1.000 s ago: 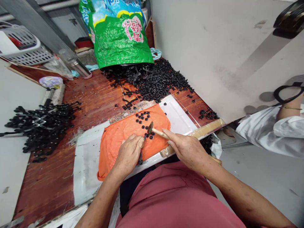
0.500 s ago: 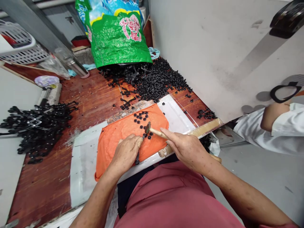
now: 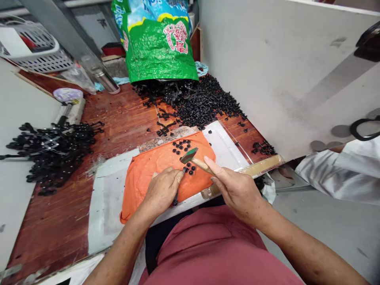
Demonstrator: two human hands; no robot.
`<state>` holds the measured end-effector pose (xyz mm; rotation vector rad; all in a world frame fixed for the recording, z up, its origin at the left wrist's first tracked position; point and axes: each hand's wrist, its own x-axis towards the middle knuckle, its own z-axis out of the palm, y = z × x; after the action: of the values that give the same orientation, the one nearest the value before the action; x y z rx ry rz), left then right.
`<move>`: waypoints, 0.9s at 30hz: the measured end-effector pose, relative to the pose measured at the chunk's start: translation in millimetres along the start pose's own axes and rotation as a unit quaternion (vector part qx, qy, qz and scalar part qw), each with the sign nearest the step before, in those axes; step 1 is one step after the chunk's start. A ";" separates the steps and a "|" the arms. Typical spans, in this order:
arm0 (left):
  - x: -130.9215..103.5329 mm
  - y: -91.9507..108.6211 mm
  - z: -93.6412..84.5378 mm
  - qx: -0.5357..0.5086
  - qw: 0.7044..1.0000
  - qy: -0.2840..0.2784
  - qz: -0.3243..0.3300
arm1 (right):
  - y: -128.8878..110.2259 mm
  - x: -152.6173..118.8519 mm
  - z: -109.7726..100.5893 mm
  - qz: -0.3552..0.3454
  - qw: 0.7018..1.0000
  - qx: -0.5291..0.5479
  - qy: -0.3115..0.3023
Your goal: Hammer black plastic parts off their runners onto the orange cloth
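An orange cloth (image 3: 142, 174) lies at the table's front edge with several small round black pieces (image 3: 189, 164) on it. My left hand (image 3: 164, 188) rests on the cloth, its fingers closed around a black part (image 3: 175, 198) whose ends stick out at the fingertips and below the palm. In my right hand (image 3: 237, 190) is a small hammer (image 3: 190, 155), gripped by its wooden handle. The hammer's head hangs just above the round pieces, near my left fingertips.
Behind the cloth, a heap of small black pieces (image 3: 202, 103) spreads from a green bag (image 3: 160, 51). A pile of black jointed parts (image 3: 56, 150) lies left. A metal flask (image 3: 105, 81) and white basket (image 3: 44, 59) stand behind. Another person's pale sleeve (image 3: 341, 170) shows right.
The hammer's head has lifted and tilted, showing its green side. The whole view has shifted, so the things appear slightly further right. My left hand keeps its hold on the black part.
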<state>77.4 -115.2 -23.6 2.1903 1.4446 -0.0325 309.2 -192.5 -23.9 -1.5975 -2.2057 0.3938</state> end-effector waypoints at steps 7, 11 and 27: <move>-0.7 5.8 -2.1 0.032 0.999 -0.020 -0.013 | 2.1 6.1 -7.1 -0.010 0.999 -0.025 -0.024; 0.6 6.0 -1.3 0.033 0.999 -0.015 -0.017 | 0.4 7.8 -4.5 0.012 0.997 -0.043 -0.056; -23.7 -8.6 -1.5 -0.274 0.955 0.023 0.108 | -17.2 43.0 8.0 0.066 0.937 0.341 0.034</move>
<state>59.3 -132.2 -18.9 1.8715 1.0624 0.4450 279.2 -157.0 -17.1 -1.3311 -1.6366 0.9967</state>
